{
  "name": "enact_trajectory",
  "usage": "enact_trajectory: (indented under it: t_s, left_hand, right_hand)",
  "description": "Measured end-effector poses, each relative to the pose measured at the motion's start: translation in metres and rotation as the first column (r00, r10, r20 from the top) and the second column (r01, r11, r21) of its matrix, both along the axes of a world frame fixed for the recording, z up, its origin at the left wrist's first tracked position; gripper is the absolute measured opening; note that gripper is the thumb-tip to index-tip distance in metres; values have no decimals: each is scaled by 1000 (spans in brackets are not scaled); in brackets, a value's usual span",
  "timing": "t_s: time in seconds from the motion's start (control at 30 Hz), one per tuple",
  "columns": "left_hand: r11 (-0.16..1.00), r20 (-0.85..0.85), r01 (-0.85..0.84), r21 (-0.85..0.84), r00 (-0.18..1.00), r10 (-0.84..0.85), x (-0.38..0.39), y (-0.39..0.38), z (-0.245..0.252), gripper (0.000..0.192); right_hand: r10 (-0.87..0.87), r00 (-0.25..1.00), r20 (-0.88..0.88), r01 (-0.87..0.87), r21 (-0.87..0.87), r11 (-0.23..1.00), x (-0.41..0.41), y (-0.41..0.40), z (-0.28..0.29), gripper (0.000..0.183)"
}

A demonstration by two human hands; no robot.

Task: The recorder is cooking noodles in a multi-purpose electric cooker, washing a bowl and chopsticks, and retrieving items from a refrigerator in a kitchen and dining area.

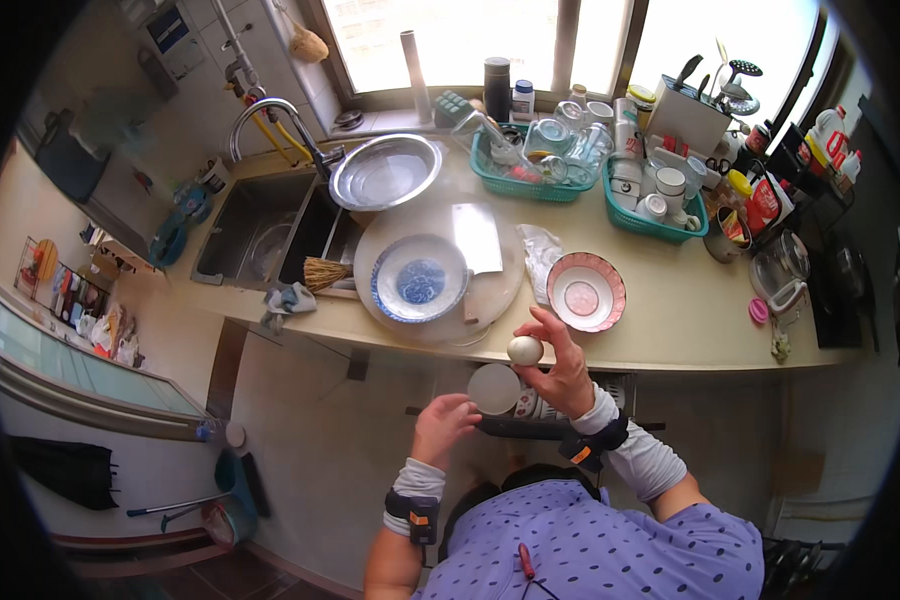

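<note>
My right hand (562, 367) pinches a pale, whitish egg (525, 350) between thumb and fingers, just beyond the counter's front edge. My left hand (444, 426) is lower and to the left, its fingertips at the rim of a round whitish dish or lid (493, 388); whether they grip it I cannot tell. Below is an open drawer (525, 429) with dishes standing in it. A bowl with a pink rim (586, 292) sits on the counter beyond my right hand. A blue-patterned bowl (420, 279) rests on a round cutting board (499, 300), beside a cleaver (478, 238).
Left of the board are a sink (251, 225), a steel basin (386, 172), a straw brush (326, 274) and a rag (289, 300). Green baskets hold glass jars (536, 186) and cups (649, 226). A white cloth (540, 255) and a glass jug (780, 270) lie farther right.
</note>
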State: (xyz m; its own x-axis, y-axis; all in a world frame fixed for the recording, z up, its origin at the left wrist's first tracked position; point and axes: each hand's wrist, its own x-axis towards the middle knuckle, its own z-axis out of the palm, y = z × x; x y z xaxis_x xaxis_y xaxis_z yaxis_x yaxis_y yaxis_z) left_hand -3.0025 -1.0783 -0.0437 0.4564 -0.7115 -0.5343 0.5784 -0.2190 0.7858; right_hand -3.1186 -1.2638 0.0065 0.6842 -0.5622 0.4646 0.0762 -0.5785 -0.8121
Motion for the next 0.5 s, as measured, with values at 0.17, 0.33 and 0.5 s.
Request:
enact_trajectory:
  t_s: [0.17, 0.33, 0.5]
  left_hand:
    - [975, -163, -56, -213, 986, 21, -9, 65, -6, 41]
    - [830, -485, -334, -447, 870, 89, -23, 116, 12, 66]
    - [772, -464, -482, -414, 841, 276, -28, 153, -6, 71]
  right_hand:
    - [359, 933, -10, -335, 338, 880, 24, 77, -17, 74]
    - [715, 695, -69, -558, 575, 598, 50, 149, -8, 77]
    - [838, 543, -47, -733, 461, 500, 71, 175, -13, 77]
